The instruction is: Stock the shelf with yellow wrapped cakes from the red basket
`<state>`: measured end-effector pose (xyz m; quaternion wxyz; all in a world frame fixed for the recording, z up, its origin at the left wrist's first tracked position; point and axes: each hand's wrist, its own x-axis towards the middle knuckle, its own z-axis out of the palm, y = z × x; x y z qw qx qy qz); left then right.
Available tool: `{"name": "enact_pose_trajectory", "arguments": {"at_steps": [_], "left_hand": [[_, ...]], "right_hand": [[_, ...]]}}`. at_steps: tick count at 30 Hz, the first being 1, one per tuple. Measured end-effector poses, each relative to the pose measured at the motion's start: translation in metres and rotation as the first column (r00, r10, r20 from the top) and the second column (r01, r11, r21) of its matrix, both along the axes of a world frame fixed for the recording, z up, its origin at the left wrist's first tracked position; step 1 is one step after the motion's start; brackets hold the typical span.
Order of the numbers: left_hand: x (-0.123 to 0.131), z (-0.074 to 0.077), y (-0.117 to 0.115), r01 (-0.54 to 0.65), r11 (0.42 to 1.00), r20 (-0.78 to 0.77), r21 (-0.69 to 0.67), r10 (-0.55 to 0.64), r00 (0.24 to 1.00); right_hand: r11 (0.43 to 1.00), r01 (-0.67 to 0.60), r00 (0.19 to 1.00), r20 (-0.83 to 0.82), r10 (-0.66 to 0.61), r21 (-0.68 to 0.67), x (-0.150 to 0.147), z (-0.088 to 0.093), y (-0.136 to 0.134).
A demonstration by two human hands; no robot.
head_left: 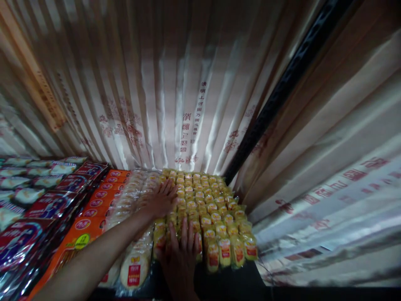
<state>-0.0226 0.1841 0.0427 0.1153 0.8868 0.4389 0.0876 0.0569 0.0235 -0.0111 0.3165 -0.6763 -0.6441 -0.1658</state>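
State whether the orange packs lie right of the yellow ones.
No, the orange packs lie left of the yellow packs, with pale packs between them.

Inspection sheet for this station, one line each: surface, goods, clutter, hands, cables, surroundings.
Surface: black top, visible at front.
Goods: yellow packs, in rows.
Clutter: cracker packs, orange packs, dark red packs, all to the left.
Left hand: fingers spread, at the yellow packs' left edge.
Right hand: fingers spread over front yellow packs.
Cables: none clearly seen.
Surroundings: pale printed curtains behind and right; black post at the corner.
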Motion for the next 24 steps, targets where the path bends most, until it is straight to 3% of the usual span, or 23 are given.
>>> {"name": "enact_pose_trajectory", "arguments": {"at_steps": [6,13,17,24], "left_hand": [[0.007,0.007,0.025,-0.116,0.993,0.046,0.031,0.114,0.992],[0.01,-0.013,0.033,-0.063,0.998,-0.049,-0.01,0.063,0.997],[0.007,-0.013,0.033,-0.054,0.998,-0.118,-0.018,0.051,0.992],[0.009,-0.002,0.06,-0.062,0.988,-0.088,0.143,0.075,0.993]], "right_hand": [[1.0,0.004,0.999,0.032,-0.004,0.014,0.002,-0.003,0.0],[1.0,0.006,1.0,0.013,-0.006,0.02,-0.001,-0.001,0.001],[1.0,0.002,1.0,-0.001,-0.002,0.004,-0.002,0.001,0.001],[0.998,-0.006,1.0,0.0,0.006,0.06,0.0,-0.002,0.003]]}}
